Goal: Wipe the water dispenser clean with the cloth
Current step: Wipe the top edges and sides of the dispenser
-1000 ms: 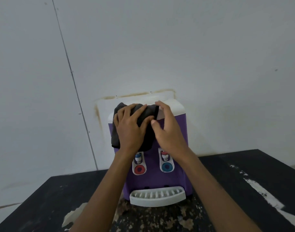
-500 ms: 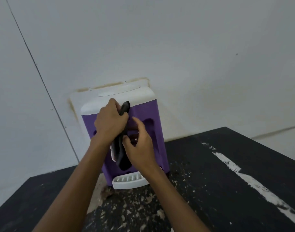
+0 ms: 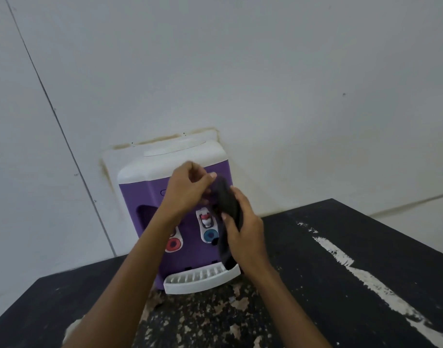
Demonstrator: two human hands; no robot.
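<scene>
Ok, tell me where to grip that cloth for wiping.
Grip the cloth mid-length, from the right, as the right hand does: it hangs as a narrow strand, its tail loose over the drip tray. The left hand pinches the top end.

Soft even light, slight motion blur.

Black paint-worn table [image 3: 353, 247]; purple-white water dispenser [image 3: 150, 197] standing on it.

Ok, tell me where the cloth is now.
In the head view, the cloth hangs before the water dispenser, right of its blue button, between the left hand above and the right hand below.
</scene>
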